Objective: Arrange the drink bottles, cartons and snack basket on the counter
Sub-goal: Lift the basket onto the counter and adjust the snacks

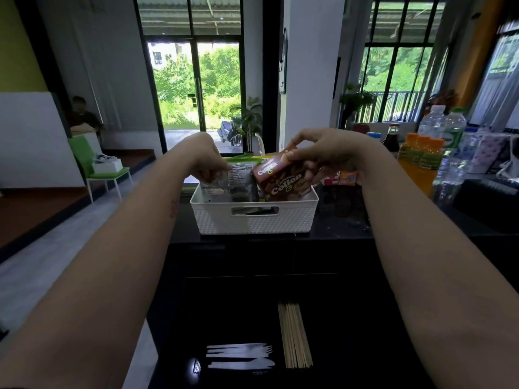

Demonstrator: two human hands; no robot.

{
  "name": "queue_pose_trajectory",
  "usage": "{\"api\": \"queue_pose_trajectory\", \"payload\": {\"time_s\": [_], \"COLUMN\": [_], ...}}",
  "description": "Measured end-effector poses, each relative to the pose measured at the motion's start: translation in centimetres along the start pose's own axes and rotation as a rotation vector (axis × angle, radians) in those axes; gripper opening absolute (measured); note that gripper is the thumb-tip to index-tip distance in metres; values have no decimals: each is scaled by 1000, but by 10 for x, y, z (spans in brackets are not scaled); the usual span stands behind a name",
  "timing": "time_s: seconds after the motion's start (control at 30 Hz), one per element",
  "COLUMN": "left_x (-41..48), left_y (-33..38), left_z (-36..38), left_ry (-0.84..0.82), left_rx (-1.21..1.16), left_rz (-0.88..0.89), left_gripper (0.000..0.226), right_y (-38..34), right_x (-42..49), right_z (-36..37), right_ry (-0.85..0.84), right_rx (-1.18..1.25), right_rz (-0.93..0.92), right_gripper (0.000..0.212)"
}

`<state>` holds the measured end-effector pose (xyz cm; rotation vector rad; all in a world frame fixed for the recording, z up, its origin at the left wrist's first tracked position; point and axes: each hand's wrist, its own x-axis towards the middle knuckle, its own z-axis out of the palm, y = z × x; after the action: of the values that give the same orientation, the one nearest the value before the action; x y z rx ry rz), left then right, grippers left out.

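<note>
Beneath both hands: long glossy black counter (337,228), with the white woven-pattern plastic snack basket (252,223) standing on it directly under the fingers. Beyond the right wrist, well apart from the basket, I log a cluster of drinks: clear plastic water bottles (452,130), orange juice bottles with green labels (418,153) and one dark glass bottle (391,138).

Right hand (323,153) is clamped round a brown cardboard snack box (283,183), held tilted with its lower corner inside the basket's right end. Left hand (207,161) pinches the top of a clear plastic snack packet (238,178) that stands in the basket, touching the box. Small red and orange cartons (339,178) sit just behind the right hand.

Progress, my judgement: basket is placed and is being filled or tidied. Bottles look grouped but not lined up, and cartons are not yet sorted. Roughly midway.

Legible: "Collon" on the box face, and partly again on its top. Packet carries a printed nutrition table, too small to read. Bottle labels are blurred.
</note>
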<state>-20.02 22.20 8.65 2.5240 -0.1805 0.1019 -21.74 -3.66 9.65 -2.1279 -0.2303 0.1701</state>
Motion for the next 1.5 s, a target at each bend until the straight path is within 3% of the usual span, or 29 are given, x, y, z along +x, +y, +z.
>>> {"api": "queue_pose_trajectory", "payload": {"time_s": [0.13,0.3,0.43,0.57,0.7,0.87,1.13,1.27,1.37,1.5], "left_x": [7,22,36,46,52,51,48,50,52,51], "left_y": [-7,-13,-15,-19,-29,-40,-41,-45,-46,-48], "left_z": [3,13,30,47,59,73,77,77,79,79], "left_ry": [6,27,110,192,128,104,142,151,121,129], "left_rx": [68,193,486,722,535,538,376,371,400,394], "left_rz": [-54,-24,-4,18,128,150,248,244,245,246], "left_gripper": [38,38,46,40,47,62,49,46,48,47], "right_y": [10,36,50,47,43,46,58,55,59,73], "right_x": [5,22,34,37,41,54,75,82,82,79], "right_z": [2,7,6,8,21,36,40,36,38,46], "right_ry": [-108,4,129,179,260,147,164,100,195,263], "right_rx": [61,9,-366,-691,-997,-788,-653,-740,-985,-1008], "right_rz": [76,109,78,37,-46,-83,-97,-50,-30,-50], "right_gripper": [44,32,28,46,54,59,49,48,58,70]}}
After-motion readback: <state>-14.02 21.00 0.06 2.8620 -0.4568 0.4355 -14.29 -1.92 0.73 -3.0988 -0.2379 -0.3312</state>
